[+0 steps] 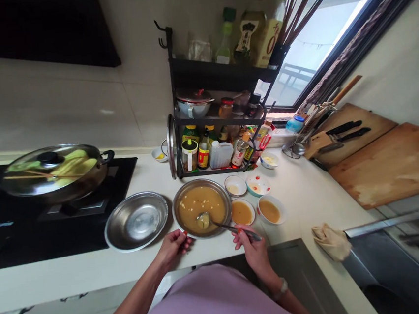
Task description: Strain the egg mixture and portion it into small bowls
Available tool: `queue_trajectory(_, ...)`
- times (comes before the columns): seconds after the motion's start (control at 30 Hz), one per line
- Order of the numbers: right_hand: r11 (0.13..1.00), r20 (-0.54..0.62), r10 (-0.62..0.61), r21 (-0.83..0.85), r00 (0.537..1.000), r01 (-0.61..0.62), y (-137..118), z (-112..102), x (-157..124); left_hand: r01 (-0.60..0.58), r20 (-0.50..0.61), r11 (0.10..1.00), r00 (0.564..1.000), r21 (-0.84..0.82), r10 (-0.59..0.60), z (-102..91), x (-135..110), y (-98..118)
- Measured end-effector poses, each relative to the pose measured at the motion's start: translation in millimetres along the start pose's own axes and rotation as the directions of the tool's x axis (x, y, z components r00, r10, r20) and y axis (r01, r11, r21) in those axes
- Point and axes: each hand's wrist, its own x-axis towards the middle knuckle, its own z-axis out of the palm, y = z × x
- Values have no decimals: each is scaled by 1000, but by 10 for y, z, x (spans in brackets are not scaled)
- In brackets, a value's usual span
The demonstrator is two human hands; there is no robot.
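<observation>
My right hand (253,251) is closed around the handle of a metal spoon (221,225). The spoon's head rests in a yellowish-brown liquid (201,200) with pale bits floating in it. A round metal bowl (175,207) holds that liquid. At the bowl's near left rim is my left hand (175,245), its fingers curled and pinching the edge. Left of it stands another metal bowl (137,220), shallow and without liquid. Two small bowls of similar brown liquid, one nearer (241,212) and one farther right (270,209), sit right of the large bowl.
A lidded pan (55,174) with chopsticks across it stands on the black stove (119,185). Behind the bowls rises a black rack (223,67) of bottles and jars. Cutting boards (391,159), a knife block (321,143) and a cloth (332,241) are at the right.
</observation>
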Motion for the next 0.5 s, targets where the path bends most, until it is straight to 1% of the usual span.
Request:
queue_trajectory(0.13,987,-91,92,140,992,-79,12,-9,65,-4,1,1000,1000,-2,4,-10,13,-20)
queue_trajectory(0.27,960,-127,136,263,983,-99,-72,-55,97,-11,3,1000,1000,-9,11,-30,37,-55)
queue_trajectory(0.37,953,-149,137,290,979,-89,-182,-95,98,-9,10,1000,1000,-11,9,-47,49,-64)
queue_trajectory(0.5,955,-174,135,286,975,-81,-293,-171,86,6,17,1000,1000,-9,-6,-51,34,-40)
